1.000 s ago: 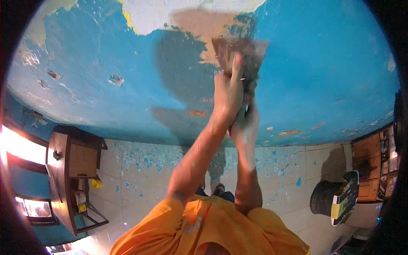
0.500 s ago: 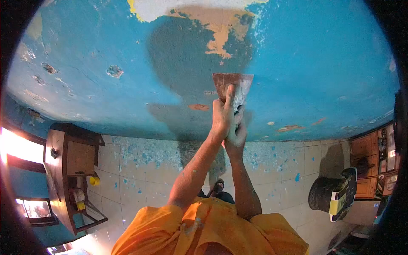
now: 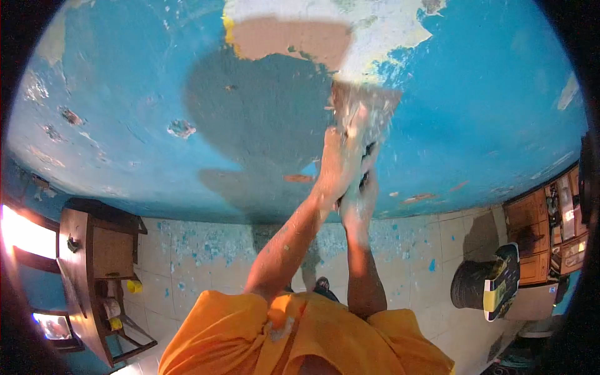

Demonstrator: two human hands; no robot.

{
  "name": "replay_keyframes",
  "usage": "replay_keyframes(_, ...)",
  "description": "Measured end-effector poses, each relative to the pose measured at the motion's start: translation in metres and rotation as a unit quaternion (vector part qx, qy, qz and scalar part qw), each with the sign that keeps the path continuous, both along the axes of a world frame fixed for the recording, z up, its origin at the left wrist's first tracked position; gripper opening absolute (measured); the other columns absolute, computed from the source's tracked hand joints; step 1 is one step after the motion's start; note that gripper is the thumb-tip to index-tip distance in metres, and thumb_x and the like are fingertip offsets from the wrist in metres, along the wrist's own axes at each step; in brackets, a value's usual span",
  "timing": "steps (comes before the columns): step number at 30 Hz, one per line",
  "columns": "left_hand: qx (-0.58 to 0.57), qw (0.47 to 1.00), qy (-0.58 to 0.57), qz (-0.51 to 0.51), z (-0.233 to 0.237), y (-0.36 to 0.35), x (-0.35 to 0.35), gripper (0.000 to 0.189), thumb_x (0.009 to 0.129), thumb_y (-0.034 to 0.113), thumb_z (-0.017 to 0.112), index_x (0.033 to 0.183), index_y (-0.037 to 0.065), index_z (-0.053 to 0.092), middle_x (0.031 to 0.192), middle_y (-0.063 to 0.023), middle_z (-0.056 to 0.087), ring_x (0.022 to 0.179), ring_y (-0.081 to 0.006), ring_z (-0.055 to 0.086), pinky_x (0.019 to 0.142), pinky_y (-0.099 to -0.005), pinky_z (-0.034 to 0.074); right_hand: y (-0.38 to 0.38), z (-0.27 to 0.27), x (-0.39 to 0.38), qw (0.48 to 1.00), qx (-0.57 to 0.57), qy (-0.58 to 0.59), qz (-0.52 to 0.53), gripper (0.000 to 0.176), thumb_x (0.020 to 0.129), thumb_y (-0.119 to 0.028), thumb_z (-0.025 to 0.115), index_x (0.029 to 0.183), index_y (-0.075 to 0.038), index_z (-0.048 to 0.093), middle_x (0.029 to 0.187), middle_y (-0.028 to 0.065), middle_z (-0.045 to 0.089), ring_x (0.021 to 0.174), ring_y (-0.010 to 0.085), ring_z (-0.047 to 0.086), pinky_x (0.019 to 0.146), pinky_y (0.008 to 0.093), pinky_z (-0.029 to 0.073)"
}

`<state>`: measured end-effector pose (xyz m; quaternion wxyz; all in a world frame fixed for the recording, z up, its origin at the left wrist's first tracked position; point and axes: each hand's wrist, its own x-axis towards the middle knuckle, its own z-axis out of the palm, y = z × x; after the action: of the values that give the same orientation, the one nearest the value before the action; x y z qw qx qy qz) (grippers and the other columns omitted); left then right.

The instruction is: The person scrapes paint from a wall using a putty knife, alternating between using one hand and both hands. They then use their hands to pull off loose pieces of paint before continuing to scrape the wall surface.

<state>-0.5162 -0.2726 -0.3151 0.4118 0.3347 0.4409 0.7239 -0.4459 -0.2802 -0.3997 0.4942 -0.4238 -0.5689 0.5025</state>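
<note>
Both my hands grip one wide-bladed scraper (image 3: 369, 106), its rusty blade pressed flat against the blue painted wall (image 3: 487, 106). My left hand (image 3: 336, 164) is higher, fingers stretched up onto the back of the blade. My right hand (image 3: 357, 199) wraps the handle just below it. The blade's edge sits at the lower rim of a bare patch (image 3: 294, 37) where paint is gone, showing tan and white plaster. A grey scraped area (image 3: 262, 119) lies to the left of the blade.
Blue paint flakes litter the tiled floor (image 3: 206, 250). A wooden table (image 3: 94, 256) with yellow items stands at the left. A black tyre with a yellow-and-black object (image 3: 494, 281) and a wooden cabinet (image 3: 537, 237) are at the right.
The scraper went down the wall half a second ago and has now been pushed back up to the edge of the bare patch, blade blurred; more plaster shows above.
</note>
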Motion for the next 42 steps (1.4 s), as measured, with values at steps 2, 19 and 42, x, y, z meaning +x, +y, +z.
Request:
replay_keyframes(2,0.000,0.999,0.042,-0.005,-0.040,0.005,-0.005,0.049,0.092,0.047,0.054,0.077,0.000,0.058,0.062,-0.0014,0.052,0.053,-0.0098,0.046,0.045,-0.0286,0.039,-0.015,-0.010,-0.001,1.000,0.003,-0.019,-0.023,0.056,0.091,-0.045,0.056,0.120,0.003,0.050,0.086,0.0077,0.062,0.051,0.0069,0.052,0.037,0.0239,0.035)
replay_keyframes(19,0.054,0.984,0.169,-0.007,-0.041,0.010,0.005,0.042,0.094,0.040,0.052,0.086,0.000,0.060,0.067,-0.0021,0.054,0.056,-0.0091,0.047,0.046,-0.0285,0.039,-0.010,-0.018,0.014,1.000,-0.010,0.003,-0.028,0.045,0.095,-0.034,0.052,0.121,0.002,0.048,0.086,0.0067,0.061,0.063,0.0124,0.055,0.054,0.0277,0.043)
replay_keyframes(42,0.170,0.982,0.080,0.034,-0.064,0.019,0.025,0.036,0.092,0.030,0.056,0.069,0.002,0.052,0.061,0.0005,0.047,0.054,-0.0094,0.042,0.042,-0.0283,0.031,-0.014,-0.021,0.018,0.997,0.019,0.036,-0.064,0.040,0.092,-0.040,0.057,0.104,-0.002,0.052,0.063,0.0012,0.053,0.043,0.0058,0.045,0.038,0.0234,0.033)
